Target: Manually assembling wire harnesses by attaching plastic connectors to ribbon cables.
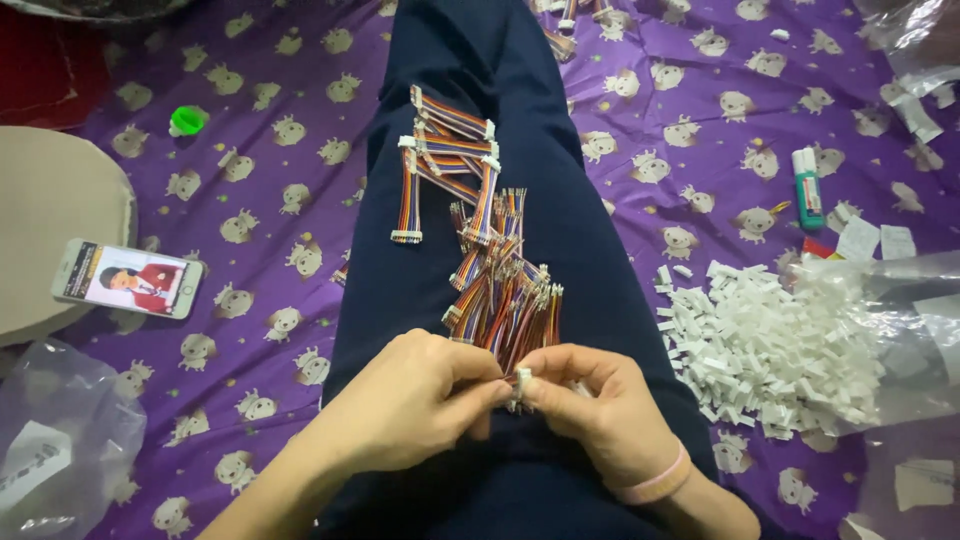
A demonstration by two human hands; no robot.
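Left hand (420, 400) and right hand (590, 400) pinch small white connector (520, 383) between fingertips (touching); ribbon-cable pile (500, 290) at 12 o'clock, loose connector heap (760, 350) at 2 o'clock.

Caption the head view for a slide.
Left hand and right hand pinch a small white plastic connector onto multicoloured ribbon wires on a lap.

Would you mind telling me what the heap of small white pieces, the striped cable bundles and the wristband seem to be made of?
White pieces: probably moulded plastic, matt, with blocky, uniform shapes. Striped cable bundles: thin wires in coloured, likely plastic insulation, slightly glossy, some ending in white connectors. Wristband by the right hand: smooth pink, possibly silicone or rubber; the look leaves that open.
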